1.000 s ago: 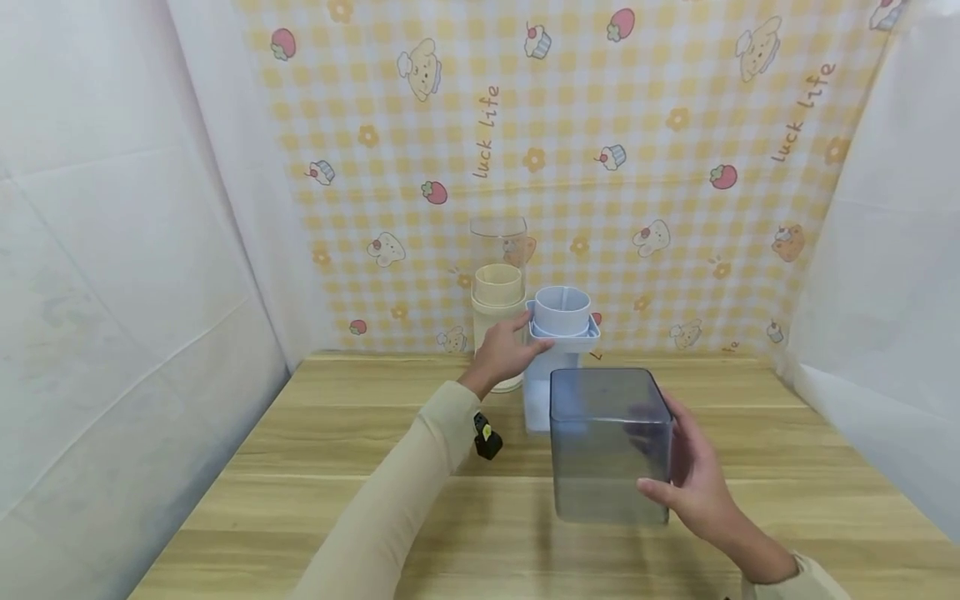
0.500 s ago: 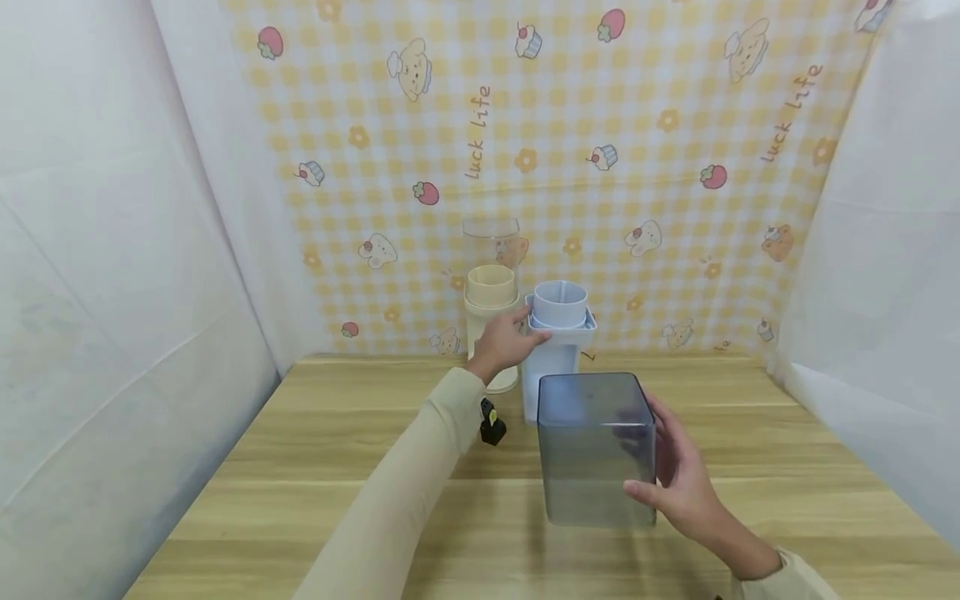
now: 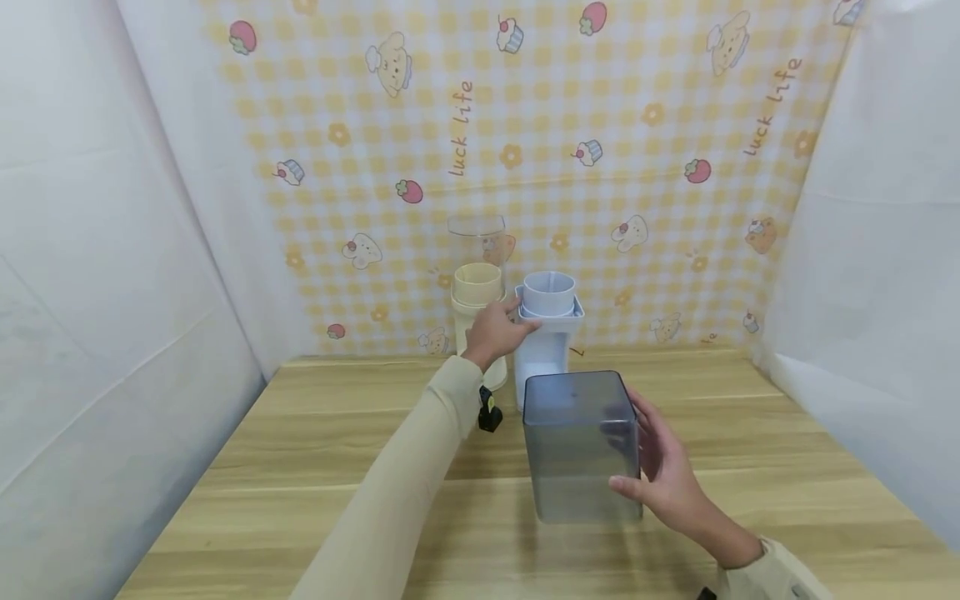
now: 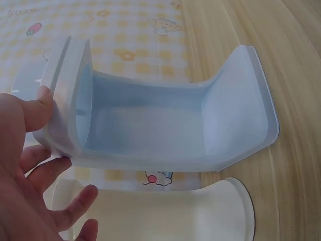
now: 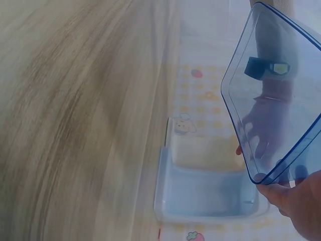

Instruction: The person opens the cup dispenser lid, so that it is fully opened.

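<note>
My left hand [image 3: 498, 332] holds the collar of a light-blue, C-shaped plastic stand [image 3: 550, 296] at the back of the table. The left wrist view has the thumb on the rim and fingertips at the collar's side, with the stand's hollow body [image 4: 145, 120] and flat foot in sight. A clear, grey-tinted square container [image 3: 585, 475] is gripped in my right hand [image 3: 663, 479], nearer the front, thumb on the near side and fingers round the right side. Its flat, closed face points up. In the right wrist view, the container's rim [image 5: 235, 113] slants above the stand.
A cream stand [image 3: 477, 287] with a transparent upper part stands left of the blue one, against the checked backdrop [image 3: 510, 200]. A black strap device [image 3: 489, 410] sits at the left sleeve's cuff. White cloth walls [image 3: 862, 275] border both sides of the wooden table [image 3: 315, 467].
The blue stand has shifted slightly back and right with my left hand, leaving a small gap beside the cream one. My right hand keeps hold of the container. The head view has turned slightly right.
</note>
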{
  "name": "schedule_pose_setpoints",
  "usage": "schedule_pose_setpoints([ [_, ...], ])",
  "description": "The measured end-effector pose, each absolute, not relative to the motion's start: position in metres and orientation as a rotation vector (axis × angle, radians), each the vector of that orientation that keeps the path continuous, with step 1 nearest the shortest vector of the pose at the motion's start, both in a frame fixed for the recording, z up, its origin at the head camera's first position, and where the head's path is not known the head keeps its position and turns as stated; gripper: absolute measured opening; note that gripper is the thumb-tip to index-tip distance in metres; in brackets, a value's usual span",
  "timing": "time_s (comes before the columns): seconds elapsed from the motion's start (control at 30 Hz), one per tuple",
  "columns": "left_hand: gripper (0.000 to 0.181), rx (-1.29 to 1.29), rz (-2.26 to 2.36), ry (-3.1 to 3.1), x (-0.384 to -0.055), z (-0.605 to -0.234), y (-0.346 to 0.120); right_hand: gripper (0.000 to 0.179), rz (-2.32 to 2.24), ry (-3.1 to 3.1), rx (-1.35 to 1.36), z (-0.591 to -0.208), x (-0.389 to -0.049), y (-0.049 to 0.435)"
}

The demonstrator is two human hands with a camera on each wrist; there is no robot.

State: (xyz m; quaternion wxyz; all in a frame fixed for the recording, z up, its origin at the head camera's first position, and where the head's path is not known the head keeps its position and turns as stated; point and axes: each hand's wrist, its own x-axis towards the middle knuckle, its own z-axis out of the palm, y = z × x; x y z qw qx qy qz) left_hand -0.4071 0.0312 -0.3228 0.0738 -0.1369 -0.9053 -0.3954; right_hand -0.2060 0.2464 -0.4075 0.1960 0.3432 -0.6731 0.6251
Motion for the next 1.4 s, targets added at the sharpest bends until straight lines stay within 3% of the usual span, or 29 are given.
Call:
schedule_pose_setpoints([
  [0.93, 0.055, -0.225, -1.23, -2.597, -0.427, -0.324, 0.054, 0.097, 1.751, -1.859, 0.931, -0.415, -0.216, 0.251],
  [1.4, 0.037, -0.247, -1.258, -2.514, -0.435, -0.33, 0.06, 0.098, 1.703, -1.969, 0.784, -0.423, -0.234, 0.257],
])
